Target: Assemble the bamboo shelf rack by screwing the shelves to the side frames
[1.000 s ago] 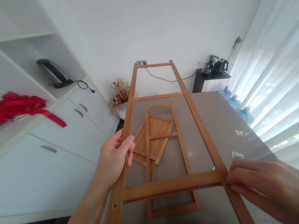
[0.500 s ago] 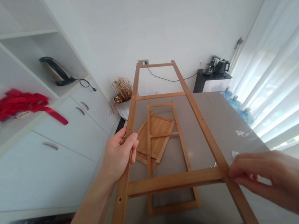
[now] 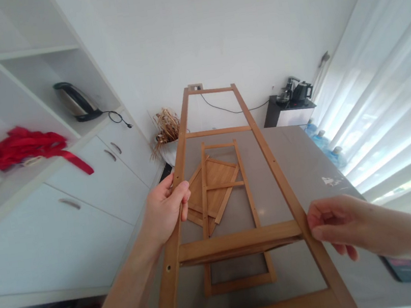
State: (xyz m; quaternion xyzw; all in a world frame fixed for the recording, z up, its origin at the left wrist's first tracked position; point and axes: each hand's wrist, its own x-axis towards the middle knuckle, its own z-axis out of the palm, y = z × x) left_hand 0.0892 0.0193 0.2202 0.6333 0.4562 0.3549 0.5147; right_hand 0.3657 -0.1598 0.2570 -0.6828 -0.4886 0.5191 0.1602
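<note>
The frame stood above the tabletop, running toward the far edge. The left grip was closed round its left side; the right grip, half curled, met the right side, pinching or merely touching, I couldn't tell. Uneven support could have let it twist and knock the small frame or panels.

Big frame is satiny wood, bench has a slight sheen, kettle at 10 o'clock looks like shiny metal, ribbon at 9 is glossy cloth.
</note>
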